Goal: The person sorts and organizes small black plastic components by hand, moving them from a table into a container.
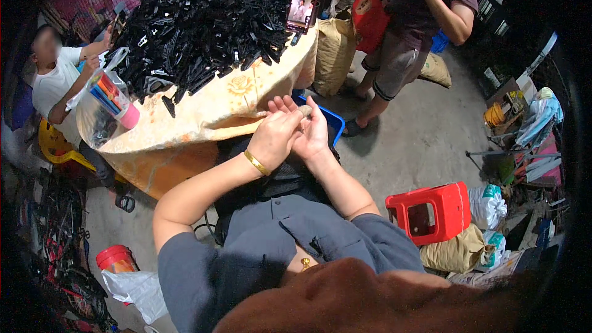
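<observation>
My two hands meet in front of me, by the near edge of the cloth-covered table [209,95]. My left hand [276,139], with a gold bracelet [255,163] at its wrist, lies palm down over the other, its fingers pressed together. Under it my right hand [314,134] is turned palm up, fingers apart and slightly bent. A small greyish-brown wrap or piece [304,110] shows at the fingertips where they touch; which finger it sits on, I cannot tell. Beyond them a large heap of black plastic clip-like pieces [203,24] covers the table.
A phone [301,10] stands at the heap's right edge. A clear bag [98,120] hangs by a pink-based cup [128,116]. One person [55,74] sits left; another [407,55] stands right. Below the table is a blue bin [336,124]. A red stool [435,209] lies right.
</observation>
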Tool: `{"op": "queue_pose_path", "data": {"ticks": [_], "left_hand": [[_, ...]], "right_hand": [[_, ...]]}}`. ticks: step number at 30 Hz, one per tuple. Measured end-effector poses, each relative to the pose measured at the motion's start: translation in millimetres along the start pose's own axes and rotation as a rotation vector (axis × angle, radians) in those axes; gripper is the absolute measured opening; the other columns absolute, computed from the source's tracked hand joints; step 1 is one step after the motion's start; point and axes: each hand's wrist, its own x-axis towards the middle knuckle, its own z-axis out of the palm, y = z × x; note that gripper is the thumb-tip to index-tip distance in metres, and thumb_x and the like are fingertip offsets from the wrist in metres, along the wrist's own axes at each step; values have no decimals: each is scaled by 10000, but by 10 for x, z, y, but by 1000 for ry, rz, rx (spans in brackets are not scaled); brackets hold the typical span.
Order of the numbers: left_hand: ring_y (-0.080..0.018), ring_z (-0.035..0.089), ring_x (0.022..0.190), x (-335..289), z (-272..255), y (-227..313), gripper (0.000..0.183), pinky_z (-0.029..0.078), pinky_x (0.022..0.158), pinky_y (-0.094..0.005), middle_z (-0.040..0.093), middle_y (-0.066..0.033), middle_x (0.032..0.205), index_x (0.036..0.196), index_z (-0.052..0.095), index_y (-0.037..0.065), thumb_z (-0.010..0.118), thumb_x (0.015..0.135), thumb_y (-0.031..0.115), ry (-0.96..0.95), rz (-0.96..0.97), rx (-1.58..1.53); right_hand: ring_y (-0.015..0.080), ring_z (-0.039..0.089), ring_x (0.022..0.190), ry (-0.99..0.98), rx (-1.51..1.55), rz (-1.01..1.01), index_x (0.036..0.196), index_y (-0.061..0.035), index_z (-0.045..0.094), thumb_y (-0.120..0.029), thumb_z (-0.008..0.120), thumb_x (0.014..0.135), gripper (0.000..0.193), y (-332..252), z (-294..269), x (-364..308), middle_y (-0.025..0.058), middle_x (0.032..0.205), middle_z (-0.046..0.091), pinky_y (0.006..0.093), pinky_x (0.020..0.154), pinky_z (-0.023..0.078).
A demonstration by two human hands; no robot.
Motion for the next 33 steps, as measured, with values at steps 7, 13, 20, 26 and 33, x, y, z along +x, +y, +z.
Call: {"op": "queue_pose_path", "data": {"ticks": [7, 13, 20, 26, 33], "left_hand": [[-310, 559, 798, -11, 11, 11, 397, 445, 715, -390, 580, -161, 823, 1076, 527, 41, 559, 682, 12, -18, -2, 13], [-316, 562, 795, -6, 23, 7, 409, 449, 717, -389, 586, -162, 834, 1113, 520, 53, 531, 705, 24, -34, -6, 25], [-299, 568, 786, 33, 7, 96, 421, 457, 707, -374, 580, -148, 816, 1106, 500, 33, 594, 695, 25, -118, -80, 50], [-291, 560, 798, -25, 71, -10, 406, 450, 711, -370, 575, -140, 827, 1102, 502, 24, 585, 705, 32, -30, 93, 112], [-309, 561, 802, -21, 26, 36, 396, 453, 705, -380, 576, -151, 837, 1087, 506, 36, 593, 701, 26, -55, 33, 4]], "right_hand": [[318, 475, 1094, 19, -37, -17, 1062, 30, 498, -413, 396, 877, 491, 21, -2, -50, 200, 1114, 531, 408, 980, 341], [322, 470, 1103, -3, -18, -2, 1063, 33, 500, -402, 403, 877, 482, 10, -2, -38, 203, 1112, 532, 413, 980, 344], [326, 473, 1098, -23, -33, -8, 1054, 36, 508, -402, 405, 875, 484, 2, -71, -54, 206, 1110, 535, 417, 977, 346], [333, 474, 1101, 9, -12, -2, 1047, 36, 514, -402, 413, 872, 483, 10, -42, -66, 211, 1113, 537, 422, 982, 342], [331, 479, 1091, -10, -14, -1, 1041, 34, 515, -400, 415, 872, 476, 18, -73, -59, 208, 1114, 534, 422, 985, 341]]}}
